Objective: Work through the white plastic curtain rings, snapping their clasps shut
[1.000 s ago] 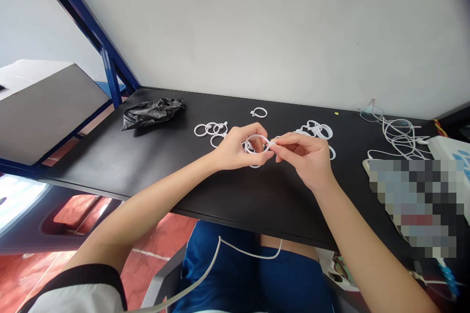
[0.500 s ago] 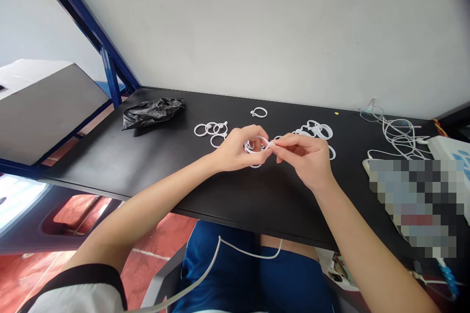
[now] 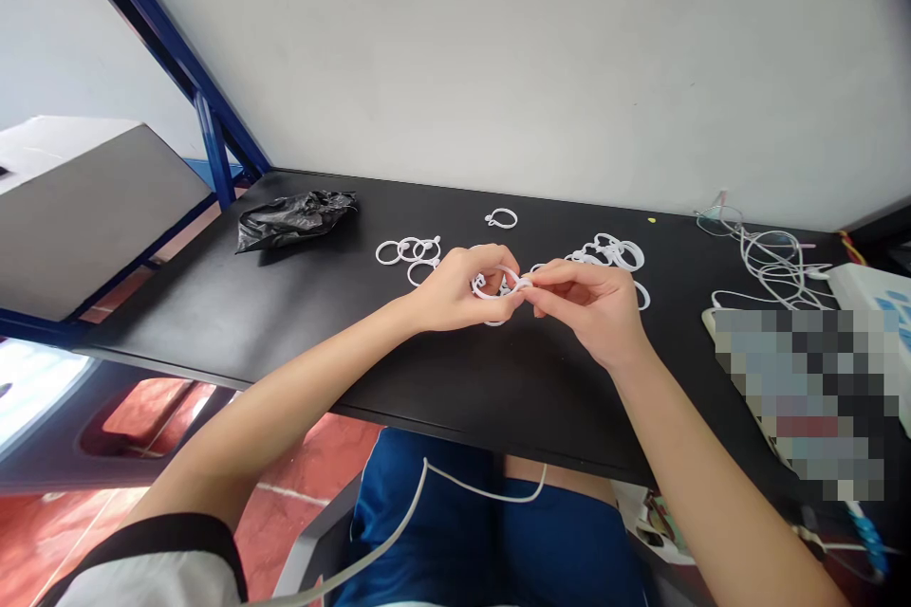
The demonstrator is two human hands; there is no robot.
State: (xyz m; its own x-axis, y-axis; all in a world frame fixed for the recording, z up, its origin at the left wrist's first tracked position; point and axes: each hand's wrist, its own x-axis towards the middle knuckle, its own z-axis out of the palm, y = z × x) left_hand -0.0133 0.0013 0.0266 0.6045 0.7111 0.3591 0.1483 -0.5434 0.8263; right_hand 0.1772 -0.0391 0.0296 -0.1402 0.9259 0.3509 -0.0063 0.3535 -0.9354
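Observation:
Over the middle of the black table my left hand [image 3: 459,292] curls its fingers and thumb around a white plastic curtain ring [image 3: 488,295]. My right hand [image 3: 596,306] pinches the ring's right end between thumb and fingertips, so both hands meet on it. The exact part under the right fingertips is hidden. More white curtain rings [image 3: 411,249] lie left of my hands, and a larger cluster [image 3: 610,251] sits behind my right hand. A single ring [image 3: 505,218], with a small eyelet at its side, rests farther back.
A crumpled black plastic bag [image 3: 295,218] lies at the back left of the table [image 3: 285,322]. On the right are eyeglasses [image 3: 718,220], a tangled white cable [image 3: 775,266], a blurred-out flat device [image 3: 804,398] and a white box [image 3: 879,303]. A wall closes off the back.
The held ring has turned slightly between my hands, and the right fingertips have shifted a little on it. The things on the table have not moved.

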